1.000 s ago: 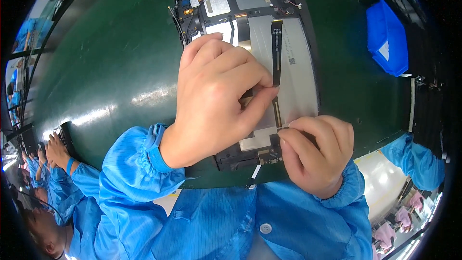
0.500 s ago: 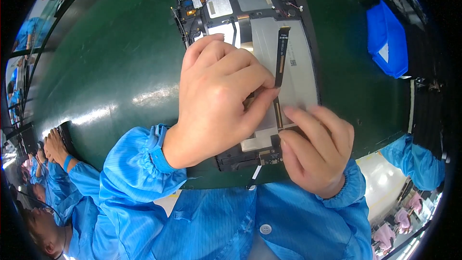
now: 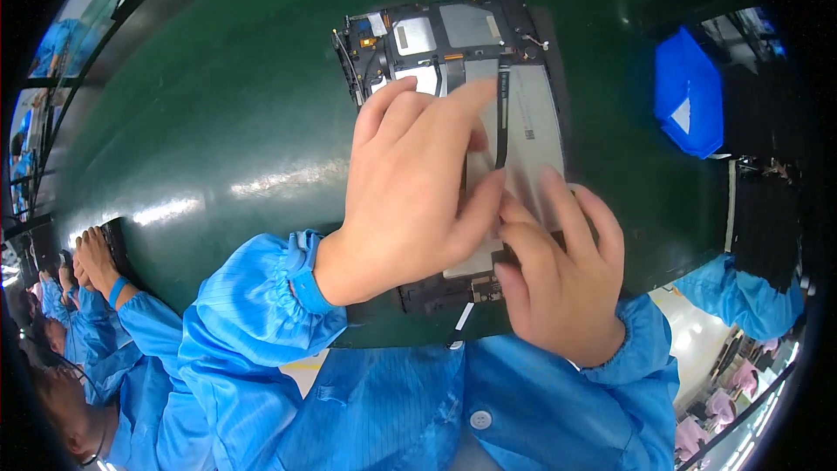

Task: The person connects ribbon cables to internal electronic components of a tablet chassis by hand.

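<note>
An opened tablet-like device [image 3: 542, 105] lies on the green table, its inner side with large silvery-grey battery areas facing up. Lengthwise along it runs a narrow black flex cable [image 3: 502, 113]. My left hand [image 3: 401, 187] reaches over the device's left half. Its index finger is stretched out to the upper part of the cable, with the thumb apart from it, lower down beside the cable. My right hand [image 3: 567, 275] hovers at the lower right of the device, fingers spread and slightly blurred, around the cable's lower end. My fingers hide that end.
A blue plastic bin [image 3: 689, 92] stands at the right table edge, with a white label on it. Black material [image 3: 767, 218] sits beyond the edge there. A co-worker's hand [image 3: 98, 262] rests at the far left near a dark object. A white strip [image 3: 465, 316] lies by the front edge.
My left hand has released its pinch on the flex cable and straightened its index finger up along it. My right fingers have moved closer to my left thumb. The view has shifted slightly.
</note>
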Motion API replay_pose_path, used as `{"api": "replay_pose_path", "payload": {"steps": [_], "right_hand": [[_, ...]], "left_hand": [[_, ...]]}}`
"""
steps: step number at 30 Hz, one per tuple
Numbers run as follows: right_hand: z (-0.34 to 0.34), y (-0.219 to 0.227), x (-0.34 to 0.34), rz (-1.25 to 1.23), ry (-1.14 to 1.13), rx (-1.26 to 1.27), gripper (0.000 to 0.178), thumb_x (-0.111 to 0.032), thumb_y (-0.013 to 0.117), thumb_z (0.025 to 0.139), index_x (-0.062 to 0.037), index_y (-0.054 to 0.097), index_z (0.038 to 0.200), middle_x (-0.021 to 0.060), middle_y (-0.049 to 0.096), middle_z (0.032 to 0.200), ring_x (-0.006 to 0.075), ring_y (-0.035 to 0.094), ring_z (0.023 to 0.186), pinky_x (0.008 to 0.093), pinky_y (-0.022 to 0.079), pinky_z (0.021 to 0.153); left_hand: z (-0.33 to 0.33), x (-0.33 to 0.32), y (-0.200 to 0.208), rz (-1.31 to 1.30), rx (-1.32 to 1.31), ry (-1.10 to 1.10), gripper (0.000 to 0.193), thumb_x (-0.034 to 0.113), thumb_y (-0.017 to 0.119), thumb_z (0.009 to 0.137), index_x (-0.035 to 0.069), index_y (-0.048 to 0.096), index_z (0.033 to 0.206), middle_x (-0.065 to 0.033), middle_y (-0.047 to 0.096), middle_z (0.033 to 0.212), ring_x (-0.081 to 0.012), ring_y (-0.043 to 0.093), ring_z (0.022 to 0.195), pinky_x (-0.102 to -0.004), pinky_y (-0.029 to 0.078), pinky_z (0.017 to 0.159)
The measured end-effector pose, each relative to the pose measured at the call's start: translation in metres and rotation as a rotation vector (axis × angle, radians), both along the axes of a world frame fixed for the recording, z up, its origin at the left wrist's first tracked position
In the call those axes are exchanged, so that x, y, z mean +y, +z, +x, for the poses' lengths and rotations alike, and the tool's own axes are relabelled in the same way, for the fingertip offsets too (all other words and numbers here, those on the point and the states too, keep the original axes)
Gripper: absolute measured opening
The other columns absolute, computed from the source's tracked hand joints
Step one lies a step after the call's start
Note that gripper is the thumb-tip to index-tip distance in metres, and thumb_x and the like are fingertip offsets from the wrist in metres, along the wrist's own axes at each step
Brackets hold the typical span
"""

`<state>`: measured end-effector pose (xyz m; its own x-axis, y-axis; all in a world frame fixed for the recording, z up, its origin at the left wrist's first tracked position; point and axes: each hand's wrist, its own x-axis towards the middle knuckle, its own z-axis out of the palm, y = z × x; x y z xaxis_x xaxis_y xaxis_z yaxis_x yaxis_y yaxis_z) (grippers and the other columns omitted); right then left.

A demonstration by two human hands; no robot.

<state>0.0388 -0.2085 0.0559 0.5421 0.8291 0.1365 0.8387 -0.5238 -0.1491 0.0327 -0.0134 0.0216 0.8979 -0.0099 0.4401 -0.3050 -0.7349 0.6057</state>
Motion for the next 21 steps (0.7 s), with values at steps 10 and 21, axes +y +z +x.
{"api": "replay_pose_path", "payload": {"steps": [10,21], "right_hand": [[-0.004,0.003,0.003,0.032,-0.029,0.048,0.047,-0.013,0.066,0.075,-0.0023,0.059,0.120,0.0123,0.062,0.121,0.0323,0.047,0.130,0.0521,0.029,0.110],[0.036,-0.047,-0.026,0.434,-0.289,0.754,0.071,-0.033,0.047,0.099,0.0015,0.014,0.152,0.0289,0.012,0.157,0.0405,0.012,0.146,0.0464,0.009,0.117]], "left_hand": [[-0.008,0.006,-0.021,-0.381,-0.140,0.087,0.061,0.003,0.063,0.076,0.000,0.043,0.134,-0.0175,0.051,0.126,-0.0343,0.046,0.117,-0.0431,0.032,0.104],[-0.064,-0.007,-0.051,-0.831,0.143,0.052,0.069,0.025,0.038,0.098,-0.008,0.008,0.151,-0.0225,0.005,0.160,-0.0346,0.005,0.149,-0.0388,0.004,0.119]]}}
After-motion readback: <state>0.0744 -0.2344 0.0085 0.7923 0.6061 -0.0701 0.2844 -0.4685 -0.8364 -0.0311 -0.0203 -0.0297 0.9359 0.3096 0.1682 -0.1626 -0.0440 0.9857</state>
